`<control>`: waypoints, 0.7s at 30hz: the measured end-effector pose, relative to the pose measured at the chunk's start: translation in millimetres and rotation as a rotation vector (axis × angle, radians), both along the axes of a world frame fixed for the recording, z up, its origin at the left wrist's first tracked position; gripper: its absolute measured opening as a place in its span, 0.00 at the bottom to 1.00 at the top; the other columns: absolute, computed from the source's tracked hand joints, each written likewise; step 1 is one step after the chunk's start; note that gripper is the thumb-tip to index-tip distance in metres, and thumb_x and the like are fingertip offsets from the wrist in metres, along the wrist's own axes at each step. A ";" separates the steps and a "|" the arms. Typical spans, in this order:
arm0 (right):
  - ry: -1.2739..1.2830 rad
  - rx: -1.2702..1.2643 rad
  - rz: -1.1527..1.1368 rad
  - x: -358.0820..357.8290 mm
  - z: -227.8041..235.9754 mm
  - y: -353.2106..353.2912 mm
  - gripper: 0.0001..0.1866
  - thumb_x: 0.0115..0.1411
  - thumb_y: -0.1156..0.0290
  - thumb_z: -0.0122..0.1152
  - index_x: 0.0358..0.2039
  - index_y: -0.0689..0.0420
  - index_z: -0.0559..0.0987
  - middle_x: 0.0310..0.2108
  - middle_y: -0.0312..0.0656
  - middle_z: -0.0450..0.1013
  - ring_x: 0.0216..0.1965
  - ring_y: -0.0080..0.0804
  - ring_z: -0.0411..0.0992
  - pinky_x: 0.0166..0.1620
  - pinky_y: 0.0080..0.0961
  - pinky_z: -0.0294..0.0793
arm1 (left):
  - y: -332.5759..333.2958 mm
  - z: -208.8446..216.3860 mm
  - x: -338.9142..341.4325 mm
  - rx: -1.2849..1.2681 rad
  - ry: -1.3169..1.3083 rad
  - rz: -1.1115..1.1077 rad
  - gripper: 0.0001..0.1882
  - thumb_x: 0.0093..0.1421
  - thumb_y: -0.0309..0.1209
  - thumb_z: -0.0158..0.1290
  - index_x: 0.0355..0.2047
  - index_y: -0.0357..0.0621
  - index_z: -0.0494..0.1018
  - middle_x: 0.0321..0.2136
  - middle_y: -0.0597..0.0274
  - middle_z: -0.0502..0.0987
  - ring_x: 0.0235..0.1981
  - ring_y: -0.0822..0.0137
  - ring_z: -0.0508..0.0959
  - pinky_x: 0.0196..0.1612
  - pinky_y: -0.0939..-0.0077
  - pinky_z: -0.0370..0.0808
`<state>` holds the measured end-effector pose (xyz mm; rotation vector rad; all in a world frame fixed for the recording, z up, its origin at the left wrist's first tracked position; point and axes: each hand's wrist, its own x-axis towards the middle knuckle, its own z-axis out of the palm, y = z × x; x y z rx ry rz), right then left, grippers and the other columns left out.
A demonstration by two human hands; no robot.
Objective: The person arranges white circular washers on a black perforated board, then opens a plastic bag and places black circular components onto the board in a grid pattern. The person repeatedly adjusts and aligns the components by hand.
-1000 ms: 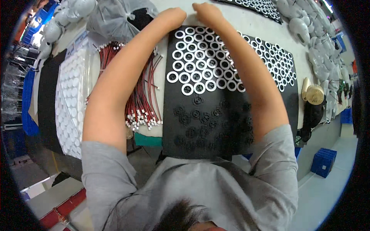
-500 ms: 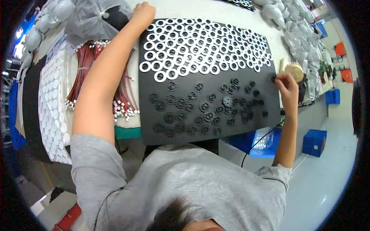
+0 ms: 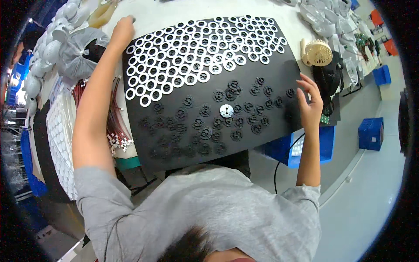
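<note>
A large black mat [image 3: 279,74] lies on the white table in front of me. Its far half carries several rows of white rings [image 3: 196,56]. Its near half holds several small black round parts [image 3: 244,109] and one single white disc [image 3: 226,110]. My left hand [image 3: 123,29] reaches to the mat's far left corner and rests at its edge. My right hand [image 3: 310,105] is at the mat's right edge, fingers spread and touching the edge. Neither hand visibly holds a loose part.
A bundle of red wires [image 3: 114,118] lies left of the mat, beside white trays [image 3: 59,135] of small parts. Clear bags [image 3: 76,54] sit at the far left. A small beige fan [image 3: 317,52] stands to the right. Blue crates [image 3: 371,133] are on the floor.
The mat has shifted and turned so it now lies more squarely before me. My left hand stays at its far left corner; my right hand has slid along the right edge.
</note>
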<state>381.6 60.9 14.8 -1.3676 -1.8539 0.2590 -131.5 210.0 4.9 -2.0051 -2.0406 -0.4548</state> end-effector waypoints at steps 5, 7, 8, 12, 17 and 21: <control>0.422 -0.161 0.191 -34.7 20.6 3.9 0.18 0.54 0.78 0.51 0.47 0.61 0.68 0.44 0.41 0.69 0.43 0.24 0.69 0.45 0.19 0.66 | -50.0 45.4 174.1 -0.294 -0.568 -0.504 0.16 0.56 0.29 0.47 0.45 0.43 0.67 0.30 0.55 0.76 0.29 0.67 0.75 0.35 0.76 0.71; 0.515 -0.201 0.235 -50.2 23.7 6.3 0.17 0.54 0.78 0.51 0.46 0.62 0.69 0.42 0.41 0.71 0.39 0.23 0.70 0.43 0.19 0.68 | -70.2 52.0 236.1 -0.298 -0.590 -0.858 0.19 0.55 0.29 0.49 0.48 0.52 0.64 0.28 0.53 0.77 0.27 0.67 0.76 0.31 0.75 0.72; 0.577 -0.197 0.240 -54.3 23.7 8.1 0.16 0.55 0.78 0.52 0.45 0.62 0.70 0.40 0.40 0.72 0.37 0.23 0.71 0.42 0.18 0.68 | -72.0 51.8 259.1 -0.316 -0.583 -0.986 0.19 0.55 0.29 0.49 0.48 0.51 0.63 0.26 0.53 0.77 0.25 0.66 0.77 0.29 0.74 0.72; 0.538 -0.265 0.131 -38.2 16.4 17.7 0.11 0.54 0.77 0.54 0.39 0.63 0.74 0.34 0.38 0.74 0.33 0.21 0.71 0.37 0.17 0.69 | -76.0 60.4 310.3 -0.622 -0.705 -0.993 0.17 0.54 0.29 0.49 0.44 0.42 0.61 0.25 0.51 0.77 0.23 0.64 0.78 0.27 0.74 0.73; 0.257 -0.069 0.027 -12.0 4.3 25.8 0.08 0.51 0.77 0.56 0.34 0.61 0.76 0.30 0.39 0.74 0.27 0.21 0.70 0.32 0.18 0.68 | -65.5 38.2 332.8 -0.576 -0.726 -0.954 0.07 0.53 0.28 0.49 0.30 0.36 0.67 0.20 0.56 0.75 0.19 0.69 0.77 0.23 0.76 0.72; 0.140 -0.010 -0.048 4.1 -8.1 35.5 0.09 0.48 0.77 0.58 0.32 0.60 0.76 0.28 0.40 0.74 0.26 0.27 0.71 0.31 0.19 0.69 | -58.3 33.2 336.2 -0.717 -0.837 -0.805 0.05 0.51 0.25 0.50 0.27 0.36 0.70 0.18 0.57 0.75 0.15 0.72 0.74 0.21 0.78 0.71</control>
